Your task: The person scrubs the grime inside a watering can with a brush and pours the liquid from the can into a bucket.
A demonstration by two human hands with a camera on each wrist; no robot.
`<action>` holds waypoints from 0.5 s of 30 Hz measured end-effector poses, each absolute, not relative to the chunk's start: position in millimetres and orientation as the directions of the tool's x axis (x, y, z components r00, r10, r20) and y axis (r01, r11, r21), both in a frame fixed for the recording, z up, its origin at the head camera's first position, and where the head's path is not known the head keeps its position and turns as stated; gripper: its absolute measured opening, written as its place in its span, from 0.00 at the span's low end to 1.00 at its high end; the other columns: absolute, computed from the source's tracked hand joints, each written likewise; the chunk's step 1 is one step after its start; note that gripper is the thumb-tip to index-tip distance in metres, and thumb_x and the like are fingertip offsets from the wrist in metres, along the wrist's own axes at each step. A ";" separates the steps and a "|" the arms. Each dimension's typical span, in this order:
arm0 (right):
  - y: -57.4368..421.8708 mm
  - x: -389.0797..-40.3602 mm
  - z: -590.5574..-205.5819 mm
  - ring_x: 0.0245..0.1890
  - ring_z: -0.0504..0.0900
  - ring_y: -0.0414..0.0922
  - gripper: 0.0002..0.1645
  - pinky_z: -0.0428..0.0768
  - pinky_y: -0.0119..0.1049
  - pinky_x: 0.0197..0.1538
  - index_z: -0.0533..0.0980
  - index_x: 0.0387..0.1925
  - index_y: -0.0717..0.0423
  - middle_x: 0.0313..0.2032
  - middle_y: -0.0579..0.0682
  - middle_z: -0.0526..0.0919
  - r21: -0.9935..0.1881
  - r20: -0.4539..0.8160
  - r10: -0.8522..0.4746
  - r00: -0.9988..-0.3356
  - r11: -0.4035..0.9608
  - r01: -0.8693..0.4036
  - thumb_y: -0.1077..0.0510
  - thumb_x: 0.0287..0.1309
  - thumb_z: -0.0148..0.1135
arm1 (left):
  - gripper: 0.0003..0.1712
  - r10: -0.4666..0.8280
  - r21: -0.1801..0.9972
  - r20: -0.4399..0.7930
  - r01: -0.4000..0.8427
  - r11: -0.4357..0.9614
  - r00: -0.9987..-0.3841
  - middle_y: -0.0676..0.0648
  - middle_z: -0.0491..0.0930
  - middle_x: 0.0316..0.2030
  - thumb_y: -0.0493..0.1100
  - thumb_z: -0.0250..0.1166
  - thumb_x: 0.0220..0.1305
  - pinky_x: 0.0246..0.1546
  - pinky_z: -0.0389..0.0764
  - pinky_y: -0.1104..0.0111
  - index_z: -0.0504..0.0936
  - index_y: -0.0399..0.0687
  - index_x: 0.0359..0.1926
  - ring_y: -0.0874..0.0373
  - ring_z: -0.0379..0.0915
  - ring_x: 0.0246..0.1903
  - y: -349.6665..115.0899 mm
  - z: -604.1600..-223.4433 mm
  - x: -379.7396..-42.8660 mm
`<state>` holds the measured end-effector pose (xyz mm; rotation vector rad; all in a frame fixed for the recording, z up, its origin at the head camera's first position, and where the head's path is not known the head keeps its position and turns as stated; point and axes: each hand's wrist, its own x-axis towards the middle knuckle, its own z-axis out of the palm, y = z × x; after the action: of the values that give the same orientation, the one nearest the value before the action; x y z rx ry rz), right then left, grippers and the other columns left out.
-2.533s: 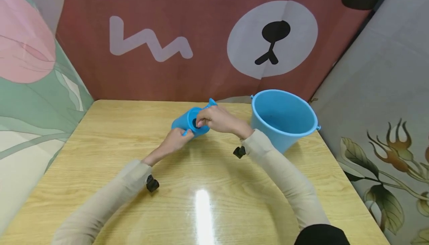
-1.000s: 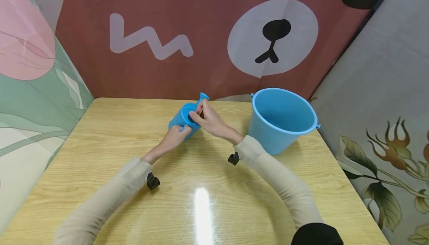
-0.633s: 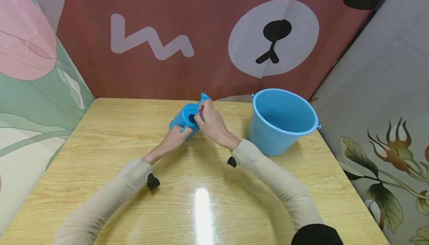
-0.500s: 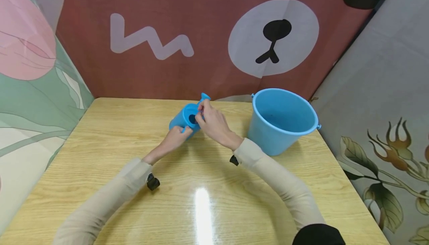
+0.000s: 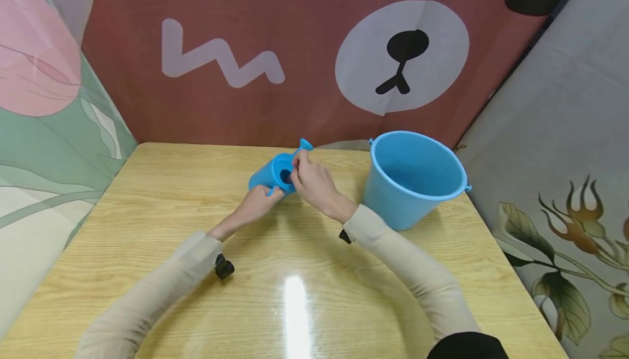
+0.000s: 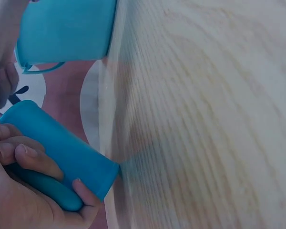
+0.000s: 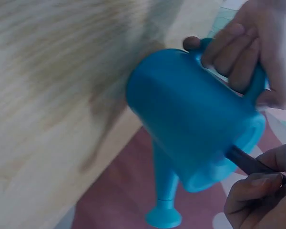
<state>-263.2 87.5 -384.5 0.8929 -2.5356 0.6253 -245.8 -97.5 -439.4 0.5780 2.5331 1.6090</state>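
A blue watering can (image 5: 265, 176) leans tilted near the back of the table, its base edge low at the tabletop in the left wrist view. My left hand (image 5: 255, 204) grips the can's handle (image 7: 258, 88), fingers curled round it. At the can's mouth, my right hand (image 5: 318, 185) pinches a dark, thin rod (image 7: 248, 161) between thumb and fingers. The rod's far end goes into the opening and is hidden inside; I cannot tell what kind of tool it is. The can's spout (image 7: 165, 195) points away from me, its flared tip showing past my right hand.
A larger light-blue bucket (image 5: 393, 201) stands upright to the right, close to my right forearm. The wooden table (image 5: 255, 304) ends at a back edge beneath a reddish-brown cloth (image 5: 221, 113) with a cartoon face. Patterned cloths hang at both sides.
The right hand has drawn back from deep over the can's mouth to its right side. The can shifted left, then tipped slightly back to the right. The left hand keeps its grip.
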 end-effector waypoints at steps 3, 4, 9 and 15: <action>87.5 -263.6 -389.4 0.11 0.65 0.41 0.06 0.64 0.33 0.16 0.65 0.44 0.61 0.18 0.48 0.68 -0.263 0.469 -0.501 -0.727 0.707 -0.657 0.63 0.70 0.50 | 0.27 0.362 0.894 0.128 0.265 0.361 -0.923 0.56 0.55 0.10 0.46 0.50 0.70 0.18 0.58 0.70 0.60 0.49 0.12 0.61 0.49 0.12 -96.4 -440.5 -245.4; 87.7 -263.4 -389.9 0.11 0.65 0.41 0.05 0.64 0.33 0.16 0.65 0.44 0.61 0.18 0.48 0.68 -0.259 0.470 -0.504 -0.725 0.706 -0.659 0.64 0.70 0.50 | 0.27 0.363 0.896 0.129 0.265 0.357 -0.923 0.56 0.55 0.10 0.46 0.50 0.70 0.18 0.58 0.70 0.59 0.49 0.12 0.61 0.49 0.12 -96.1 -440.7 -245.3; 89.9 -258.9 -383.4 0.10 0.64 0.41 0.05 0.63 0.33 0.14 0.65 0.44 0.61 0.19 0.48 0.69 -0.277 0.512 -0.488 -0.707 0.685 -0.674 0.64 0.70 0.50 | 0.27 0.360 0.892 0.133 0.270 0.363 -0.924 0.57 0.55 0.10 0.47 0.49 0.71 0.17 0.58 0.70 0.59 0.49 0.12 0.62 0.49 0.12 -95.2 -440.8 -244.7; 89.8 -259.3 -383.4 0.09 0.64 0.40 0.06 0.63 0.32 0.14 0.65 0.45 0.62 0.18 0.47 0.68 -0.207 0.514 -0.520 -0.682 0.696 -0.687 0.64 0.69 0.51 | 0.27 0.352 0.879 0.138 0.279 0.387 -0.926 0.56 0.55 0.10 0.47 0.49 0.71 0.18 0.57 0.69 0.59 0.49 0.12 0.61 0.48 0.12 -95.2 -441.8 -246.2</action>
<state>-259.3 89.8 -383.4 0.9351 -2.4864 0.5430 -246.2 -95.2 -441.8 0.5825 2.5561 1.5989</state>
